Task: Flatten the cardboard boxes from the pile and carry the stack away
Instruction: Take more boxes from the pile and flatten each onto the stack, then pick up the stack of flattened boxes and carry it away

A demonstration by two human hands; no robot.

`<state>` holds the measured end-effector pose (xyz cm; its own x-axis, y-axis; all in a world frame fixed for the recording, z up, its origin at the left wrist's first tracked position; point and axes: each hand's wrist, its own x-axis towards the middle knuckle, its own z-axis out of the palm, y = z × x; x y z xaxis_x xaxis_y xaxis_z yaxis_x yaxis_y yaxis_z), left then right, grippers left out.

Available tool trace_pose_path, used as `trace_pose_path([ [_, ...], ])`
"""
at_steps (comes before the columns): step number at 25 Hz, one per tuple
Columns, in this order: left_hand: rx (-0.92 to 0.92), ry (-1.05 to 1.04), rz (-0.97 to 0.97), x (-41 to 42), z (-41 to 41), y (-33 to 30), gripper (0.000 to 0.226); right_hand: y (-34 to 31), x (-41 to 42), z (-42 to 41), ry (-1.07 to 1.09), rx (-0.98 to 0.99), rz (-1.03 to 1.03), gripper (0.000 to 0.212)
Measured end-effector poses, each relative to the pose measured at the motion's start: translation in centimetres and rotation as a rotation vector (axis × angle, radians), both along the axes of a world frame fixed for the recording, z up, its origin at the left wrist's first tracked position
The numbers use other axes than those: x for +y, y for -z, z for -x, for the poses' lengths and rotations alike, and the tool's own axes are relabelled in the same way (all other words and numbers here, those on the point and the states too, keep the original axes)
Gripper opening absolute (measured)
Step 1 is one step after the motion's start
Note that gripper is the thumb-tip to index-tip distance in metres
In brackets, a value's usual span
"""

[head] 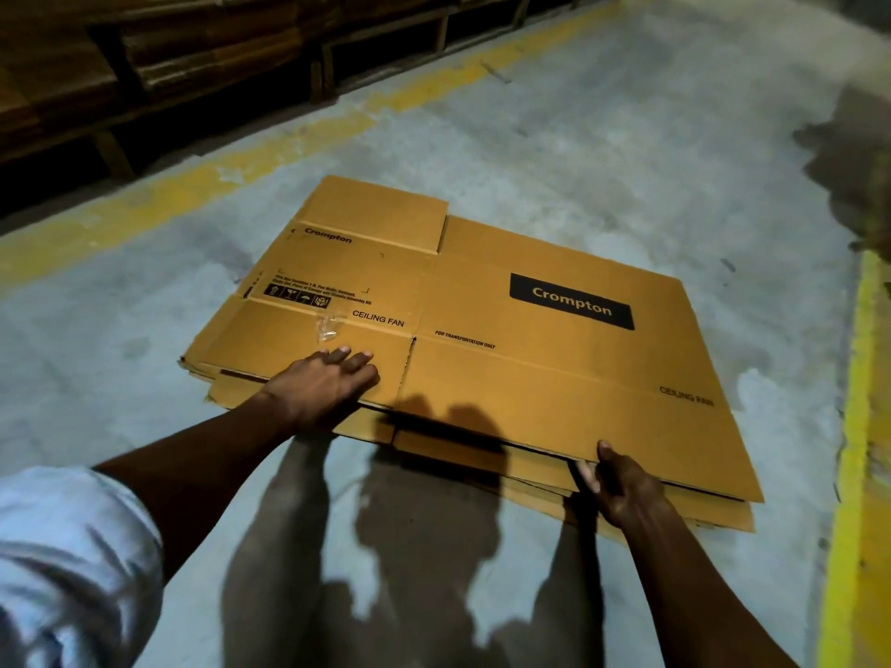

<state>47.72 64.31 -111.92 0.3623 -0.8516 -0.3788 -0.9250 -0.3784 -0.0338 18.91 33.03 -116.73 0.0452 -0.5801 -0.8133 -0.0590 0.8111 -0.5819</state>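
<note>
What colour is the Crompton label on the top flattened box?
Black with pale lettering on the label, clearest in the head view.

Left hand [322,388] flat on flattened cardboard stack [520,368], right hand [622,484] gripping its near edge, on concrete floor [602,151].

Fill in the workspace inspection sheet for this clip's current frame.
Surface: grey concrete floor, stained, yellow painted lines.
Job's things: stack of flattened cardboard boxes lying flat; top sheet printed Crompton, ceiling fan.
Clutter: torn tape scrap on the top sheet.
Grippers: left hand rests flat on the stack's near edge; right hand grips the top sheet's near edge.
Cables: nothing seen.
Surroundings: dark wooden pallets along the far side.
</note>
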Motion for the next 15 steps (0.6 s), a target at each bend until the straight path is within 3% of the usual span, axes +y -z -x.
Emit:
trace_pose_path([
  [4,-0.068,0.015,-0.046,0.2,0.3,0.9,0.047,-1.7,2.4,0.2,-0.077,0.024,-0.042,0.009],
  [7,-0.109,0.055,-0.021,-0.4,1.4,2.0,0.065,-2.1,5.1,-0.7,-0.097,0.108,-0.037,0.017],
  [10,-0.050,0.073,0.026,-1.5,2.6,2.6,0.079,-3.2,8.6,-2.5,-0.091,0.035,-0.078,0.030],
  [12,-0.023,0.049,0.024,-2.0,3.1,2.9,0.084,-3.7,9.8,-3.3,-0.146,-0.071,-0.155,0.021],
  [15,-0.014,0.008,-0.021,-2.2,3.1,3.6,0.089,-4.5,11.2,-4.8,0.002,-0.056,-0.329,0.042],
])
